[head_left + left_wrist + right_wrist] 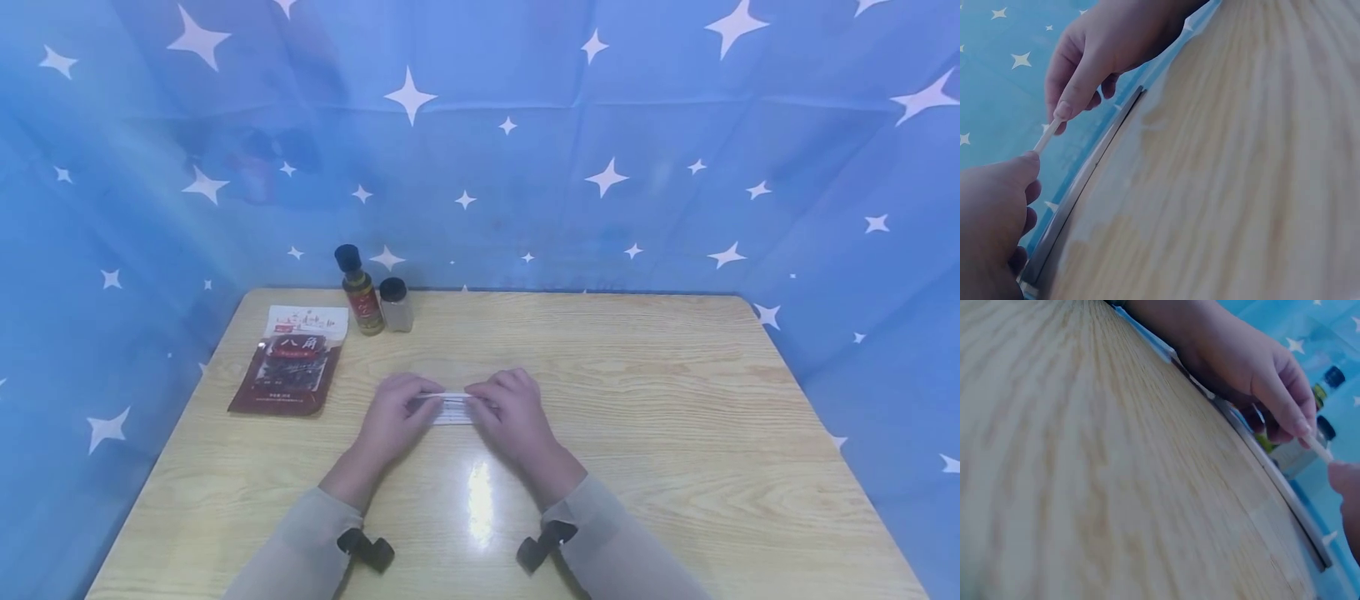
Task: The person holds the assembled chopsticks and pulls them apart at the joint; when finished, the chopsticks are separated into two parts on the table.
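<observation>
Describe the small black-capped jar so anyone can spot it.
Find the wooden table and look toward its far edge, left of centre in the head view. Right of the red-and-white pouch stands a red-labelled bottle; the jar is next to it on the right. Unlike the bottle, it is short and pale below its black cap.

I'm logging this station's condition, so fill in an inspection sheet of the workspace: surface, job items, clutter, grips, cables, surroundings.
Surface: wood-grain tabletop, bright glare on the near side.
Job items: thin white stick between the hands; pale flat item below, details unclear.
Clutter: star anise pouch, black-capped sauce bottle and black-lidded jar, toward the left.
Grips: left grip and right grip pinch the stick.
Cables: nothing seen.
Surroundings: blue star-patterned curtain.
</observation>
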Available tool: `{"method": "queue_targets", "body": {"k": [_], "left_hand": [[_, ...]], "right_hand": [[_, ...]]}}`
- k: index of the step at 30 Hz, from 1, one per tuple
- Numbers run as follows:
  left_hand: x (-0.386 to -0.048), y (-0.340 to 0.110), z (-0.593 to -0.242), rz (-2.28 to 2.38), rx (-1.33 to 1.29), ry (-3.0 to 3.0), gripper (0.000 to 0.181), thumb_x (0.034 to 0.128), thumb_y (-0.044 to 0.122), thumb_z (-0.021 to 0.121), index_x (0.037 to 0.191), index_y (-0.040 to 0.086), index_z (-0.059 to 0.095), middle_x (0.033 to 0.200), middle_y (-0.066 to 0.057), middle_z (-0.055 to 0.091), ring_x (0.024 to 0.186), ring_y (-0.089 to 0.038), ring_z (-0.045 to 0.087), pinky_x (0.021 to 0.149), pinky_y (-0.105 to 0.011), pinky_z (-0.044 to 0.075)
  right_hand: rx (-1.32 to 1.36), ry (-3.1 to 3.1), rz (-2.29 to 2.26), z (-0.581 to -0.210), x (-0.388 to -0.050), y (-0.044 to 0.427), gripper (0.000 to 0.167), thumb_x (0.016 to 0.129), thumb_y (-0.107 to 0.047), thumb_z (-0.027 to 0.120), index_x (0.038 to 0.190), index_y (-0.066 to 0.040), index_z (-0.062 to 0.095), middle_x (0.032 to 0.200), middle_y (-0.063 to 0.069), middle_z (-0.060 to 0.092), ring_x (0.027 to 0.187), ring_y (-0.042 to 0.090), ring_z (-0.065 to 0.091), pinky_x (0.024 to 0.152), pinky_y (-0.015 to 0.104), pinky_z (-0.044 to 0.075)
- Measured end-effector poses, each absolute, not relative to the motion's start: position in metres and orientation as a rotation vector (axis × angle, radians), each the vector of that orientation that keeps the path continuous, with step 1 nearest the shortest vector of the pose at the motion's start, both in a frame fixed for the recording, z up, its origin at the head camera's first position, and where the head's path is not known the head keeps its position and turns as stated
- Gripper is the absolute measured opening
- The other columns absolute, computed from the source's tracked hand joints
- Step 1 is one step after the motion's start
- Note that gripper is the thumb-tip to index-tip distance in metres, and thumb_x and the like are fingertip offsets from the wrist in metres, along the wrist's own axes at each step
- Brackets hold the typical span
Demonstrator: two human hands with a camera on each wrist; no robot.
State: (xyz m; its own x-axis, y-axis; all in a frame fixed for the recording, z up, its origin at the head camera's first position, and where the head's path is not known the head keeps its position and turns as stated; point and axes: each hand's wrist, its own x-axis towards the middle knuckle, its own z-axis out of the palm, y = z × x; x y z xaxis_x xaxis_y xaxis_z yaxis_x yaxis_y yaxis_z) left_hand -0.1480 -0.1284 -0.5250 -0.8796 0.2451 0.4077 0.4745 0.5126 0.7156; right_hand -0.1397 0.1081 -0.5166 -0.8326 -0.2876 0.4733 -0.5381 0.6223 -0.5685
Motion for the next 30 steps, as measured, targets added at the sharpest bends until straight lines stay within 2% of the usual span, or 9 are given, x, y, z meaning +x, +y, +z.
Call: {"method": "queue_targets", "body": {"k": [6, 11, 15, 23, 30], "left_hand": [[-0.150, -0.114, -0.527, -1.214, -0.638, -2.521, 0.013, 0.0947, 0.020, 0.083, 0.108, 0.019, 0.080, 0.104, 0.008, 0.076, 0.102, -0.014, 0.063, 0.094, -0.042, 0.049], [-0.153, -0.098, -0.525, -1.066, -0.685, -2.491, 0.012, 0.0948, 0.023, 0.083, 0.106, 0.019, 0.081, 0.104, 0.006, 0.078, 0.104, -0.018, 0.065, 0.102, -0.047, 0.044], [-0.153, -0.085, -0.521, -1.006, -0.697, -2.472, 0.010, 0.0943, 0.022, 0.083, 0.104, 0.018, 0.081, 0.103, 0.004, 0.078, 0.103, -0.020, 0.066, 0.101, -0.048, 0.044], [-0.158, -0.048, -0.516, -1.002, -0.727, -2.623, 0.015, 0.1038, 0.024, 0.071, 0.114, 0.018, 0.080, 0.112, 0.005, 0.077, 0.107, -0.018, 0.067, 0.101, -0.042, 0.051], [-0.165, -0.011, -0.514, -0.977, -0.771, -2.674, 0.015, 0.1071, 0.027, 0.066, 0.114, 0.020, 0.078, 0.113, 0.007, 0.076, 0.111, -0.016, 0.067, 0.108, -0.040, 0.047]], "right_hand": [[0.650, -2.525, 1.025, -0.521, -0.141, 0.120, 0.016, 0.099, -0.028, 0.078, 0.111, -0.018, 0.082, 0.101, -0.013, 0.069, 0.103, 0.011, 0.053, 0.098, 0.042, 0.040], [0.631, -2.508, 1.006, -0.521, -0.142, 0.133, 0.015, 0.098, -0.026, 0.080, 0.109, -0.017, 0.082, 0.100, -0.010, 0.072, 0.103, 0.014, 0.055, 0.098, 0.044, 0.040], [0.628, -2.487, 0.981, -0.521, -0.143, 0.143, 0.012, 0.097, -0.024, 0.080, 0.108, -0.018, 0.082, 0.100, -0.009, 0.073, 0.104, 0.015, 0.057, 0.097, 0.045, 0.042], [0.580, -2.505, 0.964, -0.517, -0.142, 0.173, 0.011, 0.098, -0.021, 0.079, 0.108, -0.019, 0.081, 0.105, -0.008, 0.074, 0.108, 0.017, 0.057, 0.100, 0.047, 0.040], [0.544, -2.461, 0.947, -0.518, -0.144, 0.210, 0.011, 0.096, -0.015, 0.081, 0.107, -0.016, 0.082, 0.103, -0.004, 0.076, 0.108, 0.023, 0.058, 0.101, 0.050, 0.037]]}}
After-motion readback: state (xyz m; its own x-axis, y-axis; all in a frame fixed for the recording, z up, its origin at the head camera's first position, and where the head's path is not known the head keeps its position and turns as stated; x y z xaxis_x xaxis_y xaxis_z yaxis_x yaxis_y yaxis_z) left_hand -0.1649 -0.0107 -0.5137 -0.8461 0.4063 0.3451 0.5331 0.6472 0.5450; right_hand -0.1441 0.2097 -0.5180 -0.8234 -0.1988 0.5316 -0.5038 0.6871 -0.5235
